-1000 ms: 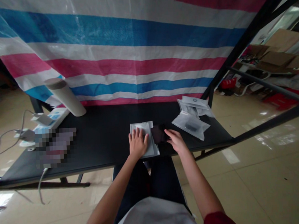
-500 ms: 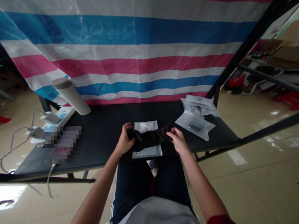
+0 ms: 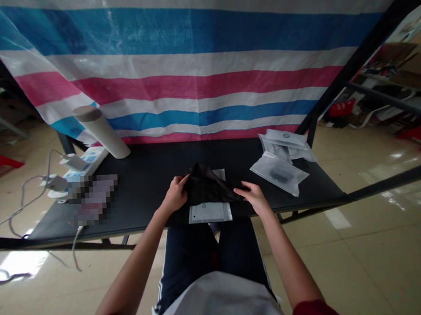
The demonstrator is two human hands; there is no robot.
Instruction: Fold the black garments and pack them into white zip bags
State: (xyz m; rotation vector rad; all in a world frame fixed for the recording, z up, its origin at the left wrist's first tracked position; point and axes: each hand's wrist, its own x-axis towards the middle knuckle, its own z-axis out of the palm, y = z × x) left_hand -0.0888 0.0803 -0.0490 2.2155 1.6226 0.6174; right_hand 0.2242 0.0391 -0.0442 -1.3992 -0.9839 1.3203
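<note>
Nearby, plastic bags [image 3: 279, 172] right of the black cloth [image 3: 207, 188]; white tumbler [image 3: 101, 132] left.

Power strip [image 3: 90, 161], white tumbler [image 3: 101, 132], striped tarpaulin [image 3: 191, 64]

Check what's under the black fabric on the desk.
A white flat packet lies beneath the black fabric, between the left hand and right hand. Its near end and a far corner show; its middle is covered.

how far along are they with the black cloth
Looks done: the bags on the right of the table, one with a dark item inside. In hand: the left hand and right hand hold a black cloth. Left: the flat bag beneath it, which shows nothing inside where uncovered.
</note>
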